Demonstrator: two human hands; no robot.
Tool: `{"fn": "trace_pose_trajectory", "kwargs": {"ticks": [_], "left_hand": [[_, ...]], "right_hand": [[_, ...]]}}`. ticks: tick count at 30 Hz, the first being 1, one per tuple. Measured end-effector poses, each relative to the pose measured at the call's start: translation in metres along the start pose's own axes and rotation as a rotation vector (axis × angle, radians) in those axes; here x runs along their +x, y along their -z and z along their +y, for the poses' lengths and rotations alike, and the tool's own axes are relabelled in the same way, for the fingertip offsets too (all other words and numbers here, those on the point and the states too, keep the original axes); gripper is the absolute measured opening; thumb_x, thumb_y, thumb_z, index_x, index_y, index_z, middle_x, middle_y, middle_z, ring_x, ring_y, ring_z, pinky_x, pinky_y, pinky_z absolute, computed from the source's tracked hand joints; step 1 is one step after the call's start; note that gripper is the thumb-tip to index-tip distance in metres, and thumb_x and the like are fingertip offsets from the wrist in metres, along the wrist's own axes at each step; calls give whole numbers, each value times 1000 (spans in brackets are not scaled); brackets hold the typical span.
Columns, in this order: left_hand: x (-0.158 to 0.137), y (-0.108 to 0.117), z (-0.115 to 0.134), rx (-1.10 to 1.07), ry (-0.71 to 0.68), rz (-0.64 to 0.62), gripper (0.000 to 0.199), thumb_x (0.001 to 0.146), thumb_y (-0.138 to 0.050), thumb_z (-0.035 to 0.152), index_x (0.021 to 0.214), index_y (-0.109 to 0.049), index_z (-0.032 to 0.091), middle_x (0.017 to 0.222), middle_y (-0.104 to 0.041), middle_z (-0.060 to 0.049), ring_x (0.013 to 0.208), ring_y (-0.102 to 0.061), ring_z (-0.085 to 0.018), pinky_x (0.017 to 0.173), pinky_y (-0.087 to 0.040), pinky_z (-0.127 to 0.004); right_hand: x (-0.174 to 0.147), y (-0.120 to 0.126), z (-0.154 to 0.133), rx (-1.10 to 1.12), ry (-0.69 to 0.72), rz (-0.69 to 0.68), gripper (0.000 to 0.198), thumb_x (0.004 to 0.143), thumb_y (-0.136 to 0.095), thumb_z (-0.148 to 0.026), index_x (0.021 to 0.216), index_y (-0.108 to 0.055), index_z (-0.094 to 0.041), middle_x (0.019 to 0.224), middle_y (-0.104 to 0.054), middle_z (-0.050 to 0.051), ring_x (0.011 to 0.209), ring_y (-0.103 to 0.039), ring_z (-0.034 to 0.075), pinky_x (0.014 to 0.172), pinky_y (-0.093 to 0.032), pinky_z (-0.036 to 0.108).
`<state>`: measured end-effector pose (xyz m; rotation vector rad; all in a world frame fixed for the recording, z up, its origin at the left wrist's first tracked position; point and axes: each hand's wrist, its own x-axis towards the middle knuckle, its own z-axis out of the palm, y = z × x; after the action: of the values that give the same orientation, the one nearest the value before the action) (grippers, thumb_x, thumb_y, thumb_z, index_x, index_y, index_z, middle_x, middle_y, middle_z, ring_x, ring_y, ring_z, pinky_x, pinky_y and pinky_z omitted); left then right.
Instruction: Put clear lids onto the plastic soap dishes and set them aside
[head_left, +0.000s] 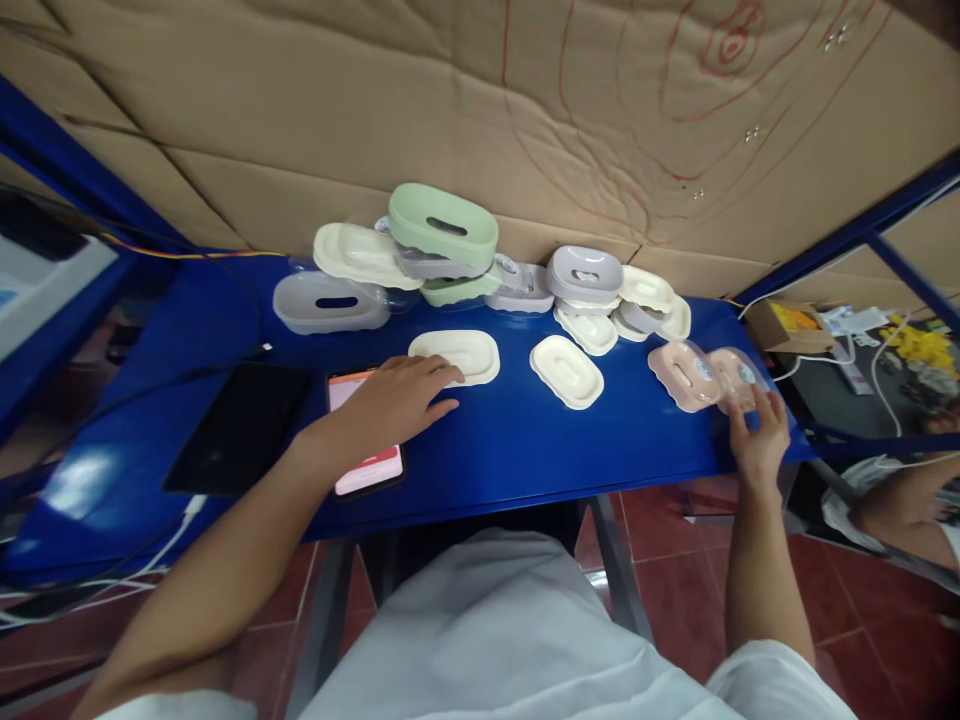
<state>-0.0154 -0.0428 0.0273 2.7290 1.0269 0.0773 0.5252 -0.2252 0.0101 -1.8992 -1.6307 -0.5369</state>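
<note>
My left hand (409, 393) lies with its fingers stretched over the near side of a cream oval tray (472, 352); nothing is gripped in it. At the table's right end, my right hand (761, 435) has its thumb and fingers around the near edge of a pink soap dish (733, 372) with a clear cover. A second pink soap dish (682, 375) sits against it on the left. Between my hands, another cream oval tray (567, 371) lies flat. Under my left forearm is a phone (367, 475) with a lit screen.
Along the cardboard wall (300, 130) stand stacked soap dishes: a green one (442, 225) on top, a lilac one (585, 272), and a pale grey one (330, 303). A dark tablet (236, 430) lies left on the blue table (495, 450). Another person's arm (907, 505) is far right.
</note>
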Motion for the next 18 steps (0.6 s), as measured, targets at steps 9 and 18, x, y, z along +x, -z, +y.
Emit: {"fn": "trace_pose_trajectory", "kwargs": {"ticks": [9,18], "left_hand": [[-2,-2,6,-158,-195,36,25,104,-58,20,124,-72,24,133,-75,-7,124,-69,-26,109,-51,-43],[-1,-3,9,-53,-178,10,24,99,-63,8,117,-71,21,121,-75,-8,115,-70,-27,97,-51,-41]], "right_hand": [[18,-53,-141,234,329,-304,47,108,-58,-46,149,-64,-25,145,-71,15,134,-67,36,111,-54,57],[109,-109,-235,302,473,-422,46,113,-44,-46,146,-66,-23,145,-71,12,137,-64,32,115,-48,51]]}}
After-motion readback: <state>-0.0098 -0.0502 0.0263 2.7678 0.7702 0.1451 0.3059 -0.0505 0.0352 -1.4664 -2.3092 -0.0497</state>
